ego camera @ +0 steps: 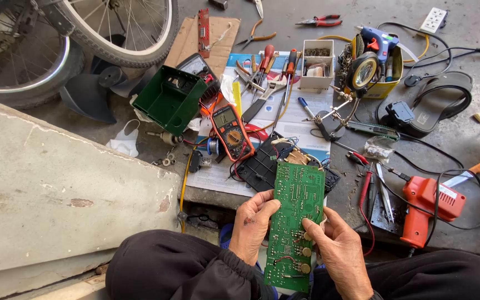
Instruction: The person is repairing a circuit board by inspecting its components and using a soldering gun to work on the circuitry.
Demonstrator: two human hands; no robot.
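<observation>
Green circuit board (294, 222): upright in your lap, below the black panel (262, 164). Left hand (253, 225) fingers grip its left edge; right hand (341, 253) fingers pinch right edge. Bottom edge partly hidden; solder detail unreadable. Multimeter (231, 132) upper-left of board.

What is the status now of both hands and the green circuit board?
Left hand and right hand both grip green circuit board, upright over lap. Nothing blocks it.

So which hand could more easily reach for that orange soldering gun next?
Probably the right hand: the orange soldering gun lies on its side of the green circuit board, while the left hand sits farther away.
</observation>
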